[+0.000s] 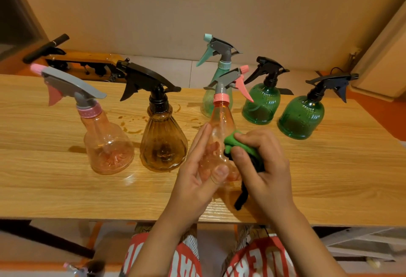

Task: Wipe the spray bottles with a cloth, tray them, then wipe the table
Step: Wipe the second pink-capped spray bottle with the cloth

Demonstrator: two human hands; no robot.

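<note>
Wood-grain table (66,188), wet blotches mid-top. Standing on it, L to R: clear pink bottle (107,145), ribbed amber bottle (162,142), pale teal bottle (208,103), two ribbed green bottles (261,105) w/ what's prob. embossed text, too small to read. Your left grip (197,180) wraps the clear orange bottle (222,123) at its belly, over the table's front. Its long axis is near upright, pink nozzle pointing right. Your right grip (268,167) pinches a bunched green cloth (232,145) against its side.
</note>
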